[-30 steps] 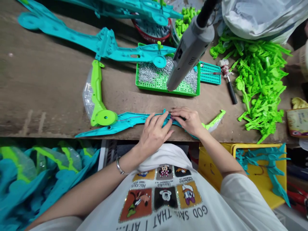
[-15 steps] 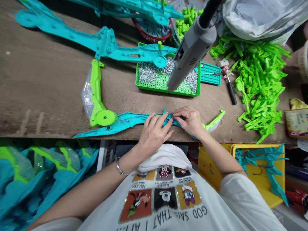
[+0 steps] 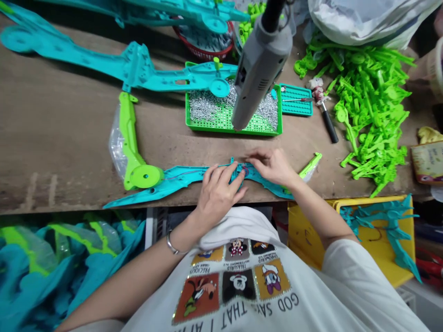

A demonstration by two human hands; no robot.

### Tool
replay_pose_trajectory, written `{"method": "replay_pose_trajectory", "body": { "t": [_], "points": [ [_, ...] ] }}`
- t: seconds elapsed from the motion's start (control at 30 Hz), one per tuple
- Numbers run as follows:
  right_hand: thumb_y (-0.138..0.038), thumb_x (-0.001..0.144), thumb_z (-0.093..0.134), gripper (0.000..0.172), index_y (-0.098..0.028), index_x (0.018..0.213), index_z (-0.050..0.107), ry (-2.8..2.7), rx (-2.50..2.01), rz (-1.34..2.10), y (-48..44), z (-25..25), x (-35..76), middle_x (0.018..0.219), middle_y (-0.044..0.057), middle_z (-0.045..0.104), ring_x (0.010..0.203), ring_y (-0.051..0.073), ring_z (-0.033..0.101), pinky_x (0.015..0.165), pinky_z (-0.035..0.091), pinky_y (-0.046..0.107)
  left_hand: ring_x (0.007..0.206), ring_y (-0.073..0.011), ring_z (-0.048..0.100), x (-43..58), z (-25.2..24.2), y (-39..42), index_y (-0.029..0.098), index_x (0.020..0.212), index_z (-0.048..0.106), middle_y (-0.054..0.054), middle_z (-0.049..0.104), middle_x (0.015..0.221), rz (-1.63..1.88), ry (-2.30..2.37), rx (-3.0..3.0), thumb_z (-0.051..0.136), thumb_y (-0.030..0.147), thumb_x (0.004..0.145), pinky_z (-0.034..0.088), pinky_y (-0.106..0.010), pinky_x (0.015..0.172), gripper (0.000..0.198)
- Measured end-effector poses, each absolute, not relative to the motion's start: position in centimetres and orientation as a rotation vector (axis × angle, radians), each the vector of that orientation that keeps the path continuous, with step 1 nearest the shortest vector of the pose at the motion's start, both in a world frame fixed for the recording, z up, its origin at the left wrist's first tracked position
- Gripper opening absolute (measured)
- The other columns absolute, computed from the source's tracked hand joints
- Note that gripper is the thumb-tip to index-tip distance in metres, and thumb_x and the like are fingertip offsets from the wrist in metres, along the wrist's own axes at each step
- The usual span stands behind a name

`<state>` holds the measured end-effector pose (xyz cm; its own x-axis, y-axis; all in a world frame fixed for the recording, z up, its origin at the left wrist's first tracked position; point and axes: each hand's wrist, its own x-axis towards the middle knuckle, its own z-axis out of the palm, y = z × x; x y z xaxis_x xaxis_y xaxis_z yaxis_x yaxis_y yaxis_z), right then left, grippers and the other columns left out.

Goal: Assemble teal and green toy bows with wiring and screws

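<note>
A teal bow-shaped toy shell (image 3: 185, 174) lies along the near edge of the table, its inner side up. A thin dark wire runs inside it, with a small reddish loop near the middle. My left hand (image 3: 218, 189) holds the shell at its middle, fingers over the top, index fingertip at the wire loop. Just right of that, my right hand (image 3: 273, 165) hovers over the shell with thumb and fingers apart; its fingertips are blurred, and nothing shows between them. A lime-green arm (image 3: 129, 138) with a round disc joins the shell's left part.
Behind the shell stands a green basket (image 3: 194, 128) of small metal screws, under a hanging grey electric screwdriver (image 3: 258, 74). A teal tray (image 3: 297, 108), a black-handled tool (image 3: 328, 122) and a lime-green parts heap (image 3: 374, 115) lie rightward. A yellow bin (image 3: 308, 235) stands below the edge.
My right hand has lifted off the shell's middle and its fingers have parted, baring the wire loop. My left hand stays on the shell. The whole view has shifted slightly.
</note>
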<state>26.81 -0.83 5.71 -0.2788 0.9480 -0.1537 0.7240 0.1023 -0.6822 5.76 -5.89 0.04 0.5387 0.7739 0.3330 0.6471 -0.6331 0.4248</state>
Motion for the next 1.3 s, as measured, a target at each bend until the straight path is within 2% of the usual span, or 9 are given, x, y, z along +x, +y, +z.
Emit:
{"method": "replay_pose_trajectory", "body": {
  "t": [0.1,0.23,0.3,0.53,0.7,0.9,1.07,1.17,1.3],
  "points": [
    [-0.026,0.089,0.070,0.017,-0.016,0.098,0.081,-1.935,-1.643,1.208,1.6,5.4,26.9,0.089,0.004,0.080,0.079,0.016,0.073,0.075,0.055,0.027,0.120,-0.0327,0.059,5.6,-0.1,-5.6,0.020,0.130,0.070,-0.017,0.063,0.142,0.744,1.179,2.522,0.066,0.030,0.094,0.043,-0.053,0.109,0.038],
    [-0.026,0.076,0.083,0.013,-0.015,0.083,0.082,-1.936,-1.581,1.464,4.1,4.5,26.7,0.075,0.002,0.077,0.073,0.015,0.069,0.069,0.052,0.024,0.118,-0.0341,0.060,5.1,-0.5,-5.0,0.022,0.131,0.069,-0.017,0.063,0.142,0.760,1.173,2.520,0.068,0.031,0.093,0.044,-0.053,0.104,0.039],
    [-0.026,0.071,0.085,0.016,-0.014,0.082,0.083,-1.871,-1.573,1.545,4.5,4.1,26.7,0.072,0.002,0.076,0.071,0.015,0.068,0.068,0.052,0.024,0.117,-0.0343,0.060,5.0,-0.6,-4.8,0.022,0.130,0.070,-0.017,0.064,0.141,0.762,1.170,2.534,0.068,0.032,0.093,0.044,-0.053,0.103,0.038],
    [-0.025,0.074,0.084,0.022,-0.012,0.090,0.078,-1.608,-1.496,1.648,3.0,4.0,26.8,0.081,0.003,0.078,0.073,0.013,0.069,0.070,0.057,0.024,0.118,-0.0342,0.060,4.7,-0.6,-4.5,0.023,0.130,0.070,-0.017,0.063,0.141,0.750,1.170,2.550,0.068,0.032,0.093,0.044,-0.053,0.103,0.039],
    [-0.023,0.075,0.084,0.024,-0.011,0.093,0.075,-1.600,-1.549,1.640,2.2,4.7,26.4,0.086,0.004,0.078,0.073,0.013,0.070,0.069,0.058,0.024,0.118,-0.0335,0.060,4.7,-0.5,-4.5,0.023,0.126,0.071,-0.017,0.062,0.143,0.737,1.182,2.572,0.067,0.032,0.092,0.045,-0.054,0.104,0.035],
    [-0.023,0.073,0.086,0.031,-0.013,0.101,0.075,-1.711,-1.494,1.498,1.3,3.9,26.6,0.094,0.005,0.078,0.084,0.015,0.071,0.079,0.059,0.027,0.120,-0.0332,0.060,4.9,-0.5,-4.8,0.021,0.125,0.071,-0.018,0.061,0.144,0.713,1.192,2.590,0.066,0.032,0.094,0.045,-0.055,0.108,0.034],
    [-0.022,0.073,0.085,0.027,-0.012,0.097,0.076,-1.758,-1.579,1.392,1.2,3.6,26.6,0.086,0.004,0.077,0.076,0.013,0.068,0.074,0.057,0.027,0.119,-0.0338,0.060,5.1,-0.5,-4.8,0.019,0.129,0.069,-0.019,0.061,0.145,0.711,1.209,2.608,0.065,0.032,0.095,0.045,-0.055,0.110,0.037],
    [-0.023,0.075,0.084,0.030,-0.012,0.102,0.075,-1.742,-1.563,1.408,1.1,4.7,27.2,0.092,0.005,0.078,0.081,0.015,0.070,0.076,0.057,0.027,0.121,-0.0346,0.060,5.1,-0.3,-4.9,0.020,0.132,0.068,-0.019,0.058,0.148,0.677,1.201,2.598,0.064,0.031,0.095,0.044,-0.057,0.110,0.039],
    [-0.026,0.089,0.069,0.013,-0.015,0.095,0.074,-1.780,-1.678,1.093,-0.6,7.5,28.7,0.089,0.003,0.078,0.079,0.015,0.069,0.075,0.054,0.027,0.123,-0.0360,0.059,5.1,-0.2,-4.9,0.019,0.136,0.065,-0.020,0.052,0.156,0.646,1.189,2.593,0.064,0.031,0.095,0.042,-0.058,0.110,0.043]
  ]
}}
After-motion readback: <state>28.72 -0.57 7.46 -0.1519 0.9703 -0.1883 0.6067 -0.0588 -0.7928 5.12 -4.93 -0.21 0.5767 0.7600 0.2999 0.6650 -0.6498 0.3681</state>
